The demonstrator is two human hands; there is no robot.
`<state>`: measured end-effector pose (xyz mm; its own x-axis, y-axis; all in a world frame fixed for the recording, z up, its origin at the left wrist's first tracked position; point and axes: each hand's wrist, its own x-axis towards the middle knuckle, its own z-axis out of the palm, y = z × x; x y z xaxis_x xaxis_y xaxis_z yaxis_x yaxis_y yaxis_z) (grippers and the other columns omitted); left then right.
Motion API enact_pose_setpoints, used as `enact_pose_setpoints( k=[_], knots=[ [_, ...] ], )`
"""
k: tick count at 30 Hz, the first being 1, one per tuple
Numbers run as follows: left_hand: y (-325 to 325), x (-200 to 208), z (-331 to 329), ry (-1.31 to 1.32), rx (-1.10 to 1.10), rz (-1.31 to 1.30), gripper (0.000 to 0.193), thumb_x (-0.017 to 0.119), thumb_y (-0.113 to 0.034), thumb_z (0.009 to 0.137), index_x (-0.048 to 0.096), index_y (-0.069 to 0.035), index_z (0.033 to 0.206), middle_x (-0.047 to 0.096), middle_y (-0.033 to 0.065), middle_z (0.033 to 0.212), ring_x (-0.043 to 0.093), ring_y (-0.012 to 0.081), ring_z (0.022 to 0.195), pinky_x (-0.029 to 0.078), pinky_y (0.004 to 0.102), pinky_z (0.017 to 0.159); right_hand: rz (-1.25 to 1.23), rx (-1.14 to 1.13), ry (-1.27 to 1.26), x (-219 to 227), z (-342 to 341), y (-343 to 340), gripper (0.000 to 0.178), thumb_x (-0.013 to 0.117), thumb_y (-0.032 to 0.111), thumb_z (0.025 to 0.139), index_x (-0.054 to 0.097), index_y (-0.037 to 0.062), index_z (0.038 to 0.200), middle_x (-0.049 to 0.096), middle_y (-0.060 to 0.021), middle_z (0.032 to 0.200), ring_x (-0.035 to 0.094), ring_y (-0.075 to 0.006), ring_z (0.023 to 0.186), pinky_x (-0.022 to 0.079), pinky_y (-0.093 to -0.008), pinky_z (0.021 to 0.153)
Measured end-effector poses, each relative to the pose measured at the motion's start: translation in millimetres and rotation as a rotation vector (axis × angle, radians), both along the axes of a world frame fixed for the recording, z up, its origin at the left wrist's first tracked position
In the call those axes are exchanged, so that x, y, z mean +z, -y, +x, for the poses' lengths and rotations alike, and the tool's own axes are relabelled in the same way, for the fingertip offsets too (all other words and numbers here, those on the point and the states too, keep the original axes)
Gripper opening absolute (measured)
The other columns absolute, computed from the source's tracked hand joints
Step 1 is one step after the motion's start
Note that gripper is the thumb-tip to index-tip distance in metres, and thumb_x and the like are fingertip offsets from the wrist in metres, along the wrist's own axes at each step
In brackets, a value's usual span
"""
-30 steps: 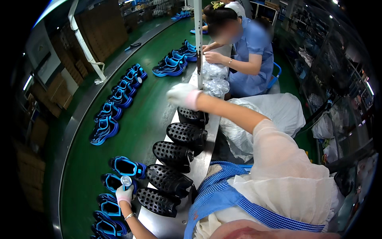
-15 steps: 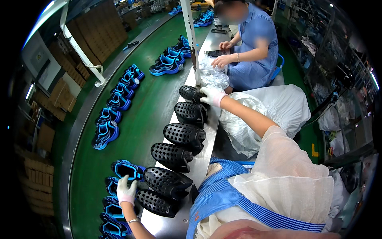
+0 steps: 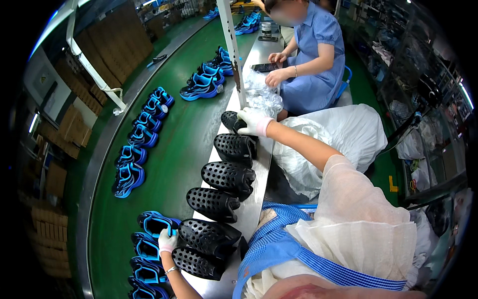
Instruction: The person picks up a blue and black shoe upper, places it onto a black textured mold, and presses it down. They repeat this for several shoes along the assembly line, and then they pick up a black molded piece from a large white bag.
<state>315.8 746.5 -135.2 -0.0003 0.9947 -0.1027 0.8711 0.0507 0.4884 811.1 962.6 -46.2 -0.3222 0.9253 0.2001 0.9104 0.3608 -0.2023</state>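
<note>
The right hand (image 3: 255, 123), in a white glove with a pink cuff, has its fingers curled around the heel end of the farthest black form (image 3: 229, 119), thumb on the near side, holding it. This form lies on the metal bench (image 3: 253, 200), by the foot of a white post (image 3: 230, 47). The left hand (image 3: 167, 241), gloved alike, has its fingers drawn narrow at the heel of the farthest blue shoe (image 3: 154, 225) in the near row, touching its bright blue tab; whether they grip it, I cannot tell.

Five more black forms (image 3: 227, 179) full of round holes lie in a line down the bench, toes toward its left edge and heels toward the person. The two nearest lie just right of the left hand. The near row of shoes (image 3: 147, 247) stands on the green belt (image 3: 172, 164), along the bench's left edge, openings up.

Farther over, six blue shoes (image 3: 129, 178) stand in a row near the belt's left edge, and another group (image 3: 200, 88) stands toward the bench, beyond the post. Clear plastic (image 3: 261, 94) is heaped on the bench past the post, before a co-worker (image 3: 318, 55) in blue. A big white sack (image 3: 343, 137) sits off the bench's right edge
</note>
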Motion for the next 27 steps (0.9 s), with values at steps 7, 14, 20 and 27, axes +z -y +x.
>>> enact_pose_setpoints(
  k=[7, 14, 20, 27],
  knots=[
    [-4, -31, -25, -0.035, -0.002, 0.013, 0.032, 0.067, -0.033, 0.076, 0.056, -0.004, 0.07, 0.055, 0.0193, 0.07, 0.054, 0.0389, 0.07, 0.044, 0.0458, 0.065, 0.022, 0.02, -0.041, 9, -2, -2, 0.043, 0.066, 0.037, 0.068, 0.061, 0.0056, 0.097, 0.059, -0.0171, 0.096, 0.059, -0.0331, 0.093, 0.048, -0.04, 0.082],
    [-7, -23, -14, 0.014, 0.009, 0.0, 0.032, 0.067, -0.034, 0.076, 0.057, -0.004, 0.07, 0.057, 0.018, 0.069, 0.056, 0.037, 0.068, 0.044, 0.0453, 0.062, -0.105, 0.133, -0.114, 8, 17, -20, 0.035, 0.069, 0.029, 0.069, 0.062, 0.0036, 0.091, 0.061, -0.0168, 0.089, 0.058, -0.0323, 0.09, 0.047, -0.0391, 0.079],
    [5, -23, -18, -0.005, 0.04, -0.006, 0.03, 0.067, -0.032, 0.075, 0.058, -0.004, 0.069, 0.06, 0.0185, 0.072, 0.058, 0.0364, 0.067, 0.045, 0.0447, 0.062, -0.033, 0.17, -0.074, 7, 14, -17, 0.033, 0.068, 0.027, 0.07, 0.062, 0.0031, 0.091, 0.061, -0.0159, 0.088, 0.059, -0.0322, 0.087, 0.048, -0.039, 0.078],
    [6, 0, -2, -0.002, 0.136, 0.186, 0.028, 0.067, -0.03, 0.078, 0.062, -0.005, 0.089, 0.06, 0.0184, 0.087, 0.058, 0.0392, 0.083, 0.047, 0.0434, 0.072, 0.061, 0.232, -0.127, 7, 14, -18, 0.034, 0.065, 0.029, 0.071, 0.067, 0.0028, 0.093, 0.065, -0.0204, 0.086, 0.063, -0.0349, 0.085, 0.05, -0.0394, 0.079]
  ],
)
